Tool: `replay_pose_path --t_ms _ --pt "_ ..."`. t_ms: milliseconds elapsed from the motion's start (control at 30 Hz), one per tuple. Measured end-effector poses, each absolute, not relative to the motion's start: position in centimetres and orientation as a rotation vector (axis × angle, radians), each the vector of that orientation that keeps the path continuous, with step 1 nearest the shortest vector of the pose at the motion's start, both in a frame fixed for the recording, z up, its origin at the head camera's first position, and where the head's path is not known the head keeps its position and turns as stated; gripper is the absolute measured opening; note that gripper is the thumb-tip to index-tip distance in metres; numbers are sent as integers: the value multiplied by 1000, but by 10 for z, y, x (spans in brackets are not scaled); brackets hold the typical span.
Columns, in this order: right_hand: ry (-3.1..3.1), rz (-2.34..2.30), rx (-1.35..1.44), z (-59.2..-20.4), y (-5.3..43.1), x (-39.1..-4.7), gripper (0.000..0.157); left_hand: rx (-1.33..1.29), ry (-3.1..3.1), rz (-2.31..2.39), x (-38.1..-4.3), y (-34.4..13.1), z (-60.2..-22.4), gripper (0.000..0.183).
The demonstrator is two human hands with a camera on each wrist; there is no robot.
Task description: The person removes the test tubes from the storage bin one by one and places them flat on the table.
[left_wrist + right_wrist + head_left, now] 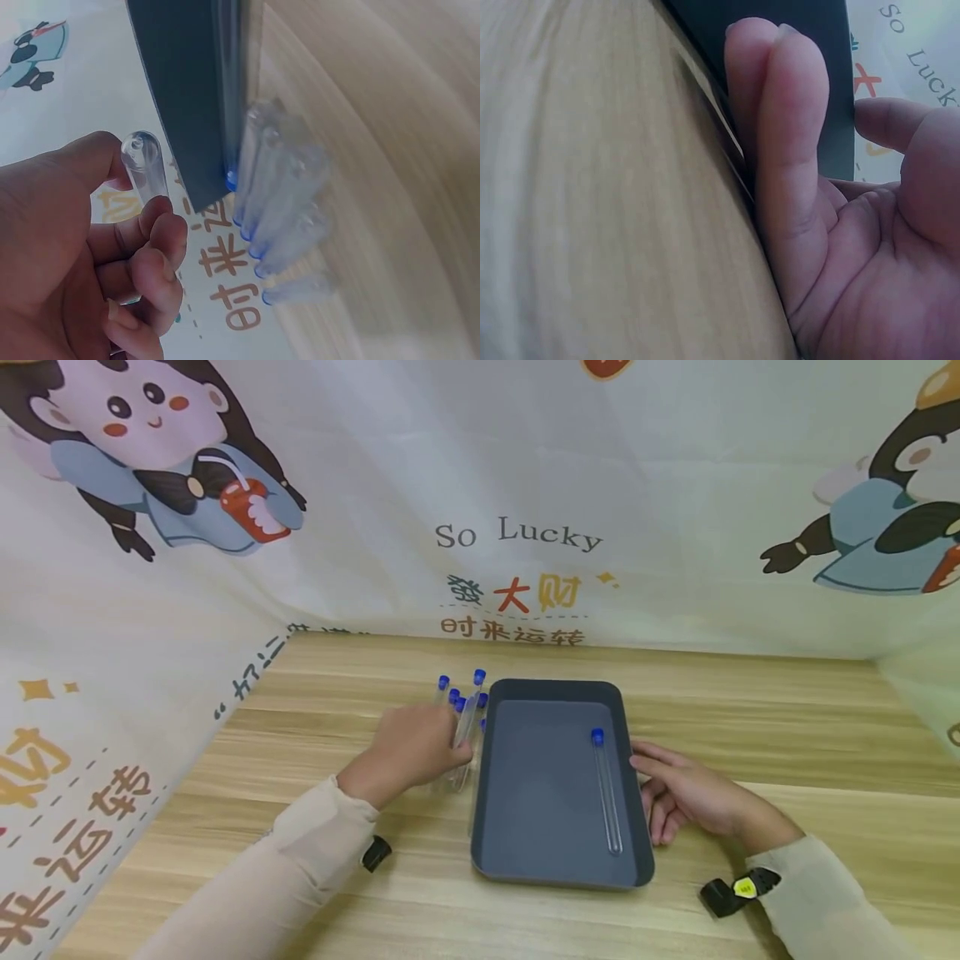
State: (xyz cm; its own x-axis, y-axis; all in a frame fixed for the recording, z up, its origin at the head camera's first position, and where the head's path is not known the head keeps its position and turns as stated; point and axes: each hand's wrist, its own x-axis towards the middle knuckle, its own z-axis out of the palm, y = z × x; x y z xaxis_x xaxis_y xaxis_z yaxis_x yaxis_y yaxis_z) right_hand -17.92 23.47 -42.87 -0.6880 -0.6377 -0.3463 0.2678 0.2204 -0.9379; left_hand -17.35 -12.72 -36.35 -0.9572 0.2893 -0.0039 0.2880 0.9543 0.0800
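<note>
My left hand [416,747] pinches a clear test tube [467,718] between thumb and fingers, its blue cap tilted up and away. In the left wrist view the rounded end of this tube [145,161] sticks out above the curled fingers. Several more blue-capped test tubes [289,180] lie side by side on the table, left of a dark grey tray [536,802]; the hand partly hides them in the head view. One capped test tube [606,797] lies lengthwise inside the tray, near its right wall. My right hand [693,802] touches the tray's right side with loosely extended fingers.
The wooden table [765,735] extends around the tray. A printed white cloth [675,552] hangs behind and along the left side. Black wrist devices show at the left cuff [377,854] and right cuff [731,893].
</note>
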Motion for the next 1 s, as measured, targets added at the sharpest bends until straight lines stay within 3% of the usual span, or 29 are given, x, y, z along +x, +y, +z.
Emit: replay_pose_path --t_ms 1000 --pt "1782 -1553 -331 -428 234 -176 75 279 3050 95 -181 -174 -371 48"
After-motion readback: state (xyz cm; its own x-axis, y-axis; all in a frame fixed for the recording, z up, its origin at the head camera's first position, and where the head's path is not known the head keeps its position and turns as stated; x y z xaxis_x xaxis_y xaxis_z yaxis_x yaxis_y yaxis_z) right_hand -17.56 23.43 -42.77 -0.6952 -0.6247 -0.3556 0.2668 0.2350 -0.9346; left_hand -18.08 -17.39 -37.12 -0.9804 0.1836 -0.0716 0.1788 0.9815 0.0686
